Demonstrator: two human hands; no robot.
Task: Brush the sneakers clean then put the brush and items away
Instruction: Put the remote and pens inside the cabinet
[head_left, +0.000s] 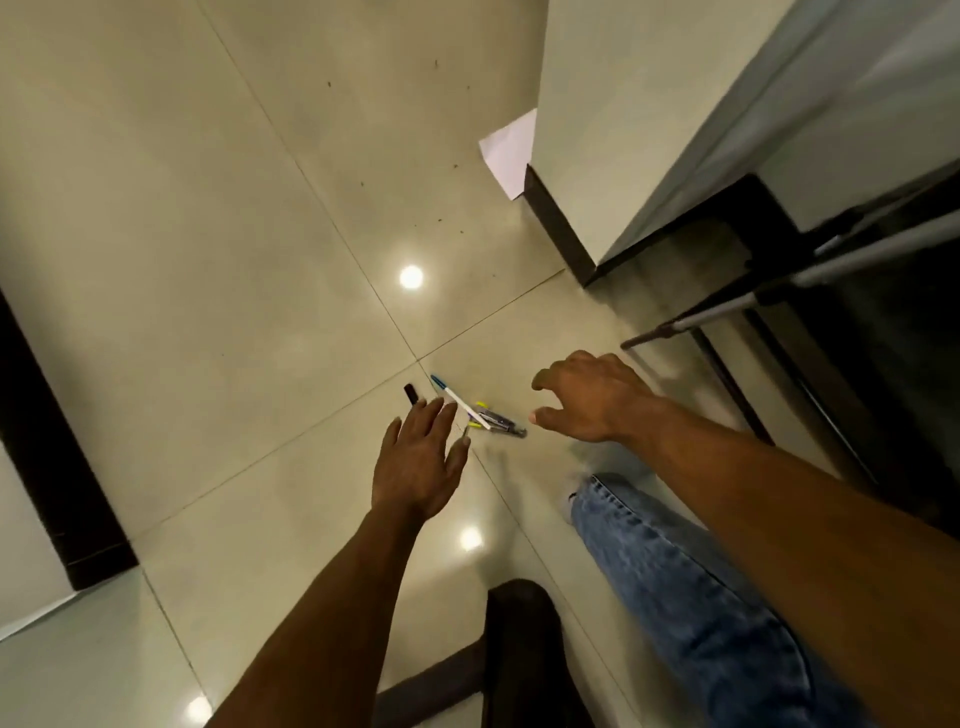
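The small items (480, 413) lie in a loose cluster on the tiled floor (208, 260), close to where four tile seams cross. We make out a white pen with a blue cap (460, 401), its long axis running from upper left to lower right, a dark bundle with yellow-green parts just beside its lower end, and a short dark piece (411, 393) lying slightly apart to the left. No brush or sneakers can be identified in this view.

The cluster sits between our two hands. Our left hand (421, 457) is just below and left of it, fingers straight and spread, fingertips overlapping the pen's lower end in the view; contact cannot be confirmed. Our right hand (592, 397) is to the right, near but apart, fingers loosely curled, holding nothing. The left hand is nearer.

We judge the collecting step to be in hand.

A jeans-clad leg (675, 582) extends at lower right.
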